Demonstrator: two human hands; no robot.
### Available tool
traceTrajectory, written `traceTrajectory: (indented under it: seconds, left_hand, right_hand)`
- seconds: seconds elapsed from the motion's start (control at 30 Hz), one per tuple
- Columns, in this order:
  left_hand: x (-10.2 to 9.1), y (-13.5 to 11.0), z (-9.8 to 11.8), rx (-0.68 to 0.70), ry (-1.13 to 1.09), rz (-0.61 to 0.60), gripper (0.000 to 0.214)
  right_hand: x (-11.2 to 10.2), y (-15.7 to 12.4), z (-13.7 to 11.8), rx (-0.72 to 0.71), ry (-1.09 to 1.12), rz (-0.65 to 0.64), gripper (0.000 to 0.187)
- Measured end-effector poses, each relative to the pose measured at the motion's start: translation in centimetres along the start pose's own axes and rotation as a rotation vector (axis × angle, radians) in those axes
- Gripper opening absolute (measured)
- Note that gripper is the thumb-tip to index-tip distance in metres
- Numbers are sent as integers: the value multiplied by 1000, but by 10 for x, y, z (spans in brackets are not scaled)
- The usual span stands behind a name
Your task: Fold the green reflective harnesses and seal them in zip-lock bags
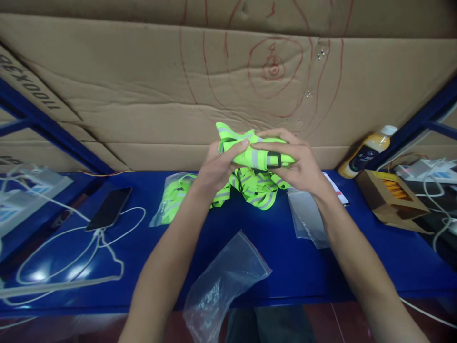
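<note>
A folded bundle of neon-yellow reflective strap (246, 157) with grey stripes and a black buckle is held up between both hands. My left hand (217, 164) grips its left end, thumb pressed on top. Around the right end, by the buckle, my right hand (303, 162) closes its fingers. Beneath the hands lies a loose heap of the same reflective strap (262, 195) on the blue table. More of it sits in a clear plastic bag (171, 202) left of my left forearm. An unfilled clear zip bag (228, 278) hangs over the table's front edge.
Several flat clear bags (309, 219) lie by my right forearm, near a white phone-like item (335, 188). A drink bottle (367, 152) and an open cardboard box (392, 200) stand right. At left are a phone (110, 208), white cables and a power strip (34, 200). Cardboard (143, 95) walls the back.
</note>
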State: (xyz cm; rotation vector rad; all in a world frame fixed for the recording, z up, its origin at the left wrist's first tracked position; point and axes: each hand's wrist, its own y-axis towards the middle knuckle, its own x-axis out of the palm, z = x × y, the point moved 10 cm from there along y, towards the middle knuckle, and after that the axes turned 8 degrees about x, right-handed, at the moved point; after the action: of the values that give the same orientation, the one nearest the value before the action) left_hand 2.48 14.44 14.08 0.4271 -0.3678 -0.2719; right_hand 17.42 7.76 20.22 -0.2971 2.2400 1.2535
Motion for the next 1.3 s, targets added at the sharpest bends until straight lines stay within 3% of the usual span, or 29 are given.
traceTrajectory:
  seconds: [0.13,0.3,0.37,0.43,0.53,0.6,0.73,0.8,0.87,1.0,1.13,1.2,1.3]
  left_hand:
    - [-6,1,12,194,58,161,47]
    - [3,-9,40,540,424,160,49]
    - [11,-16,47,609,549,128,50]
    - [17,-21,52,652,626,88,50]
    - [21,-22,50,654,687,21,51]
    - [20,-20,45,646,675,-19,57]
    - [25,-15,37,652,600,-129,77]
    - [26,-12,35,622,536,-146,73]
    - [21,-7,31,545,450,-70,63]
    - [0,-3,15,361,192,229,45]
    - [0,1,-24,131,9,273,44]
    - [-1,-1,-30,131,38,299,46]
    - [-6,-11,-15,324,141,394,44]
  right_hand:
    - [-1,3,2,128,97,62,68]
    - [4,-10,46,544,560,385,63]
    - [21,-15,62,701,762,358,67]
    - [37,-16,68,790,918,244,63]
    - [50,-17,65,841,1066,61,59]
    - [50,-19,65,864,1111,31,61]
    - [42,-23,76,912,1059,183,68]
    - [37,-25,79,917,1011,277,68]
    - [34,-24,78,896,967,338,66]
    - [32,-20,68,813,906,373,63]
    - [35,-18,66,786,865,378,63]
    - [33,-18,65,780,834,405,63]
    - [32,-13,58,769,839,387,70]
